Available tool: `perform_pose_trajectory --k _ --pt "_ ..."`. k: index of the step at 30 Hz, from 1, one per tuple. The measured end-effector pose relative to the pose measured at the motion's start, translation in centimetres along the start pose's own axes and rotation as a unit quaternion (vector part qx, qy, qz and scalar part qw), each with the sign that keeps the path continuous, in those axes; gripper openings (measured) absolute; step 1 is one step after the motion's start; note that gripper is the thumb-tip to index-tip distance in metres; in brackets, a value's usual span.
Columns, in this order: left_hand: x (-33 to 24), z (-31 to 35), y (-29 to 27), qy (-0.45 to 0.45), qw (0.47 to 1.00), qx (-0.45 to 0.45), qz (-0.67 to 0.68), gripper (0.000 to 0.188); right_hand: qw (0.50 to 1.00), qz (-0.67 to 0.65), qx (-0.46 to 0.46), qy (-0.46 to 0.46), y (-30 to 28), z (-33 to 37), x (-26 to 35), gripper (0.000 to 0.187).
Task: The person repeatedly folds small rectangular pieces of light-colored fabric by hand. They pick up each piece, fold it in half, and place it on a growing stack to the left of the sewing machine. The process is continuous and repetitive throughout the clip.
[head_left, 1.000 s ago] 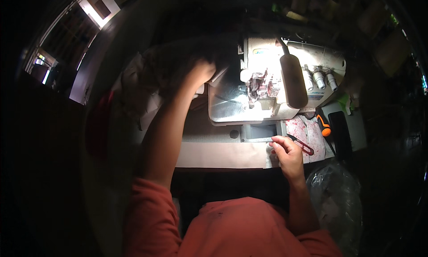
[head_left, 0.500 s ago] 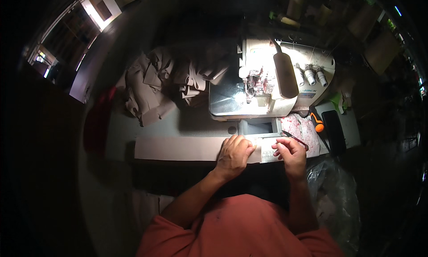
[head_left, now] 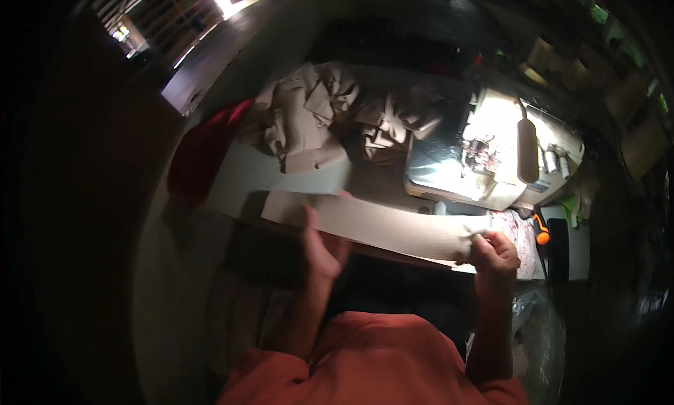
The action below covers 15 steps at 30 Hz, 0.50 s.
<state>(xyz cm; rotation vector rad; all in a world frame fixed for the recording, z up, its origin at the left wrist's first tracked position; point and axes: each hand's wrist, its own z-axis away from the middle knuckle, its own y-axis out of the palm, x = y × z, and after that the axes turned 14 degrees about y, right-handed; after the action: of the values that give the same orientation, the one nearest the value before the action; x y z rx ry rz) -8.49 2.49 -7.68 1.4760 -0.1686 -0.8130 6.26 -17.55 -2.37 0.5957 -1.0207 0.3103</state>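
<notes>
Head view: your right hand (head_left: 497, 252) has its fingers bunched closed on the right end of the pale strip (head_left: 382, 221), which runs along the near edge of the counter (head_left: 242, 170) in front of the machine (head_left: 491, 124), while your left hand (head_left: 324, 254) is spread wide by the other end, blur hiding whether it bears any weight. With only one end clearly pinched, the left end could sag or twist if you pull sideways; a quick swing could crease it against the machine.
</notes>
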Motion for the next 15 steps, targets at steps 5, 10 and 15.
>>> perform_pose_trajectory --k 5,10,15 --pt "-6.3 -3.5 -0.4 0.255 0.954 0.002 -0.158 0.050 0.997 -0.016 0.026 0.066 -1.2 -0.7 -1.1 0.018" --pt "1.0 1.3 5.3 0.252 0.685 0.303 -0.612 0.042 0.990 -0.034 0.081 0.107 1.7 -1.1 -2.0 0.022" --pt "6.3 3.9 6.5 0.280 0.359 0.496 -0.739 0.064 0.987 -0.058 0.122 0.091 -0.4 -1.1 -3.1 0.023"
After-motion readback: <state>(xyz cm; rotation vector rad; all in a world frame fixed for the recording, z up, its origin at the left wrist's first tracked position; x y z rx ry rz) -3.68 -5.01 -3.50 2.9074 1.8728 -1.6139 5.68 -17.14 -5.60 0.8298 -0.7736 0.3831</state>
